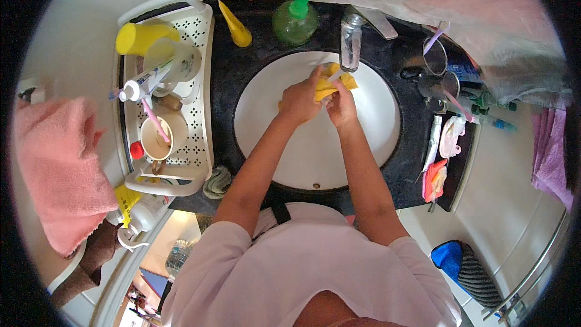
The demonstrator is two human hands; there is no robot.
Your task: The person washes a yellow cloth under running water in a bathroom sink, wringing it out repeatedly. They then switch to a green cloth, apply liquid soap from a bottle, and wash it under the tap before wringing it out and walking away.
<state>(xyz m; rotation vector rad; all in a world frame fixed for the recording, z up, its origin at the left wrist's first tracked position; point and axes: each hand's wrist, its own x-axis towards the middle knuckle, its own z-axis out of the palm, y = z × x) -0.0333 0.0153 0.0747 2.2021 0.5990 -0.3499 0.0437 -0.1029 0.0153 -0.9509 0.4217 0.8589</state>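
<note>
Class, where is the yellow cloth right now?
The yellow cloth is gripped between the left hand and right hand, over the white sink, just below the tap.

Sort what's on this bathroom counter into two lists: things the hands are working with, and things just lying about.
In use:
left hand
right hand
crumpled yellow cloth, held by both hands
round white sink basin
chrome tap, just above the cloth

Lying about:
green round soap bottle
white perforated plastic rack
beige cup with pink toothbrush
pink towel
yellow cone-shaped bottle
</note>
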